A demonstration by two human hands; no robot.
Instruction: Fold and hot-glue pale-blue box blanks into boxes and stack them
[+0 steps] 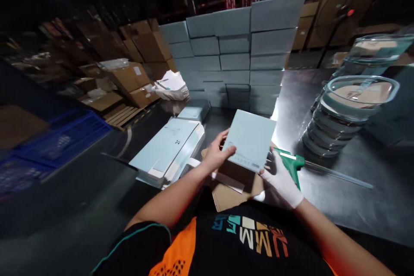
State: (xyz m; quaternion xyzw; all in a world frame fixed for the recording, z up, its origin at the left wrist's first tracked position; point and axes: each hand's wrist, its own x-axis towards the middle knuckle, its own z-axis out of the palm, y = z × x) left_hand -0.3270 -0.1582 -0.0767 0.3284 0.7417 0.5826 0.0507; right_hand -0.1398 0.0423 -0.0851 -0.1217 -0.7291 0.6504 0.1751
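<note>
A pale blue box [250, 138] is held tilted between my two hands, its printed face turned up toward me. My bare left hand [218, 151] grips its left edge, thumb on the printed face. On the lower right corner, my gloved right hand [281, 179] closes in a white glove, fingertips showing bare. Just below the box lies an opened brown cardboard carton [226, 194] with its flaps spread, partly hidden by the box. A green glue gun [291, 163] lies beside my right hand, a clear glue stick [339, 174] reaching out to its right.
Flat pale blue cartons [161, 142] are stacked on the left of the table. Behind stands a wall of pale blue boxes [236, 51]. Stacked glass containers [343, 116] stand at the right. A white bin of paper [174, 88] sits at the back left, near brown cartons [129, 77].
</note>
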